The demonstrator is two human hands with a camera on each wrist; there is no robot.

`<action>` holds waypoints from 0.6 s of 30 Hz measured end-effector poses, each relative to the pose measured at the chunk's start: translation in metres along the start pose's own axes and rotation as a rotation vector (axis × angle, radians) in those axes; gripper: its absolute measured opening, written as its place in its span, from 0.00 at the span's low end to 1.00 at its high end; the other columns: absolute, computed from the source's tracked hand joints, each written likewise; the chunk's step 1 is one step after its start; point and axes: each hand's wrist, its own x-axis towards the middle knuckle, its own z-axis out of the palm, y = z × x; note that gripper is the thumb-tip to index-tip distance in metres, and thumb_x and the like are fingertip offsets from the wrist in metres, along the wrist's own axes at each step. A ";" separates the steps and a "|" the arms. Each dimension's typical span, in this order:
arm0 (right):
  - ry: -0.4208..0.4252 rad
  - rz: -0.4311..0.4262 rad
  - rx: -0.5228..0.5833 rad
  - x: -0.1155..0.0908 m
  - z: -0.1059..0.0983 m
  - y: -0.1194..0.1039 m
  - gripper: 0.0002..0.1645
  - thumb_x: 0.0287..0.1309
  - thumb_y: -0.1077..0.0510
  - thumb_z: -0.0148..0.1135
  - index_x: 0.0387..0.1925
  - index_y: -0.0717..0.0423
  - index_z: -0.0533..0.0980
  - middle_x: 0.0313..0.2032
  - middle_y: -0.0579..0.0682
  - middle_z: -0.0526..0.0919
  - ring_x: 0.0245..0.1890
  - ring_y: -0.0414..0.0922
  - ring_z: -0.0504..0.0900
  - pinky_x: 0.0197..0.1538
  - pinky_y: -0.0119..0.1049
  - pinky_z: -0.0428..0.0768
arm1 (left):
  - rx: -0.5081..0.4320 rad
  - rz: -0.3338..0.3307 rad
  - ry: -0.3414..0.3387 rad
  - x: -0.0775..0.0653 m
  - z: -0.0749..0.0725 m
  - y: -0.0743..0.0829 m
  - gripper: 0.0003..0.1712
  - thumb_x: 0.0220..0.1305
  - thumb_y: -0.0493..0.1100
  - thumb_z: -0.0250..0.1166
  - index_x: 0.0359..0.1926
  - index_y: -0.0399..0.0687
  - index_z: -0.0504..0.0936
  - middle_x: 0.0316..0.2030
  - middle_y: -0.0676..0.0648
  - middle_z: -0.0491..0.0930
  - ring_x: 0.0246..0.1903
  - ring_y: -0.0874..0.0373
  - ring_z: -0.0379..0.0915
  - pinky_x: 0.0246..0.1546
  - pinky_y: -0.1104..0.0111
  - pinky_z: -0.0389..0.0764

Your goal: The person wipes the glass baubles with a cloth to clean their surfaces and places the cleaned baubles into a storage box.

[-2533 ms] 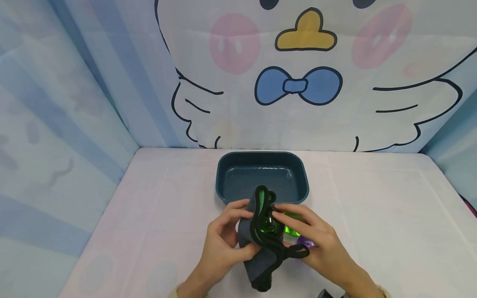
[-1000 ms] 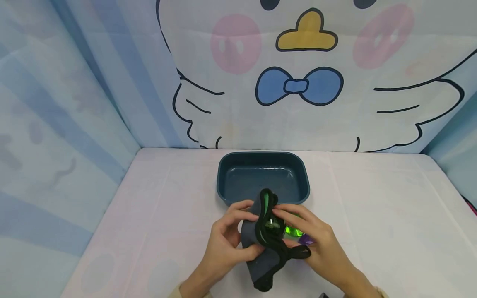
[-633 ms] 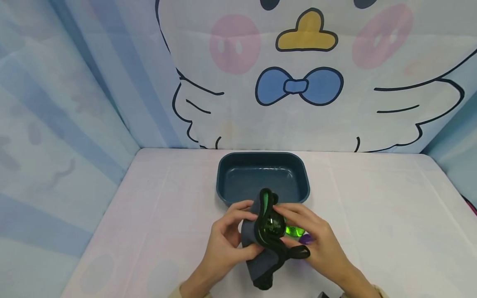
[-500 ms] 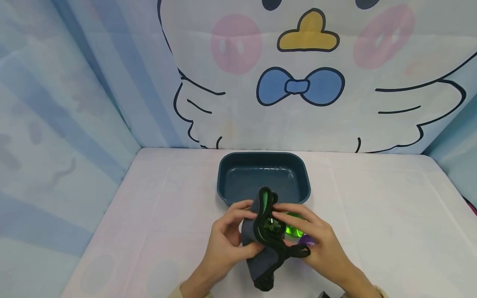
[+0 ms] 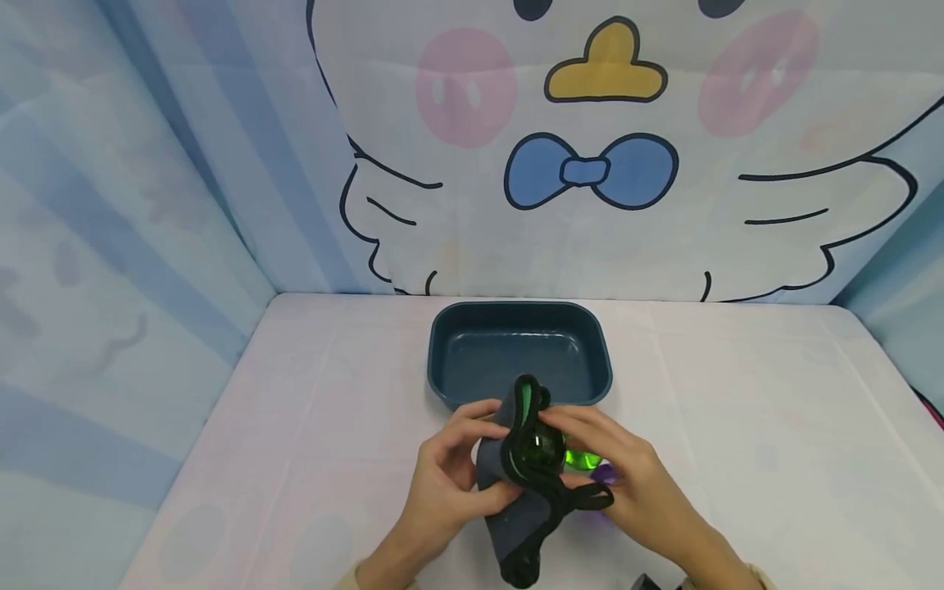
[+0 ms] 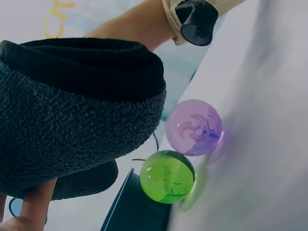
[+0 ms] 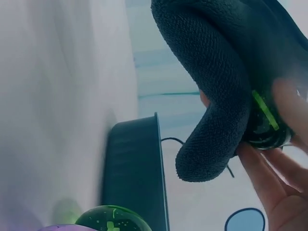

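Note:
My left hand (image 5: 450,483) grips a folded dark grey fuzzy cloth (image 5: 509,524) with black edges and a loop at its right side. Its thumb lies on the near face, and the other fingers reach round the far side. Held in the cloth's fold is a dark green see-through ball (image 5: 542,449). My right hand (image 5: 634,475) pinches this ball from the right, fingers on top and thumb lower down. In the right wrist view, the ball (image 7: 269,127) sits between fingers and cloth. A bright green ball (image 6: 167,177) and a purple ball (image 6: 194,127) rest on the table beyond the right hand.
A dark teal rectangular tub (image 5: 519,310) stands just beyond the hands, its inside partly hidden by the cloth. A pale cloth covers the table (image 5: 774,426). Behind it hangs a printed curtain (image 5: 590,246). A small black object (image 5: 645,582) shows at the bottom edge by the right wrist.
Both hands and the cloth have shifted slightly right since the earliest frame. My right fingers have moved a little on the dark green ball, whose visible markings differ. Table balls look still.

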 end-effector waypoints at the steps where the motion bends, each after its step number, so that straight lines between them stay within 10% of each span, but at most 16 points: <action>1: -0.003 0.015 0.001 0.000 0.000 0.000 0.35 0.54 0.64 0.70 0.65 0.57 0.72 0.58 0.53 0.78 0.57 0.38 0.79 0.50 0.27 0.82 | -0.003 0.007 -0.007 0.000 0.000 0.000 0.25 0.49 0.24 0.70 0.50 0.23 0.75 0.62 0.36 0.67 0.66 0.44 0.62 0.60 0.64 0.77; 10: 0.045 0.093 -0.030 -0.001 0.002 -0.002 0.40 0.45 0.71 0.75 0.63 0.55 0.75 0.56 0.51 0.79 0.57 0.38 0.78 0.55 0.25 0.79 | -0.009 0.000 0.004 0.001 0.001 0.002 0.25 0.49 0.23 0.70 0.50 0.24 0.76 0.61 0.36 0.68 0.65 0.43 0.63 0.61 0.63 0.76; 18: 0.013 -0.067 -0.006 -0.001 0.007 0.002 0.36 0.65 0.44 0.60 0.66 0.62 0.70 0.63 0.56 0.73 0.64 0.43 0.72 0.66 0.26 0.70 | 0.021 -0.085 0.074 0.001 0.002 0.003 0.28 0.47 0.24 0.72 0.52 0.30 0.77 0.61 0.38 0.69 0.64 0.45 0.66 0.53 0.59 0.82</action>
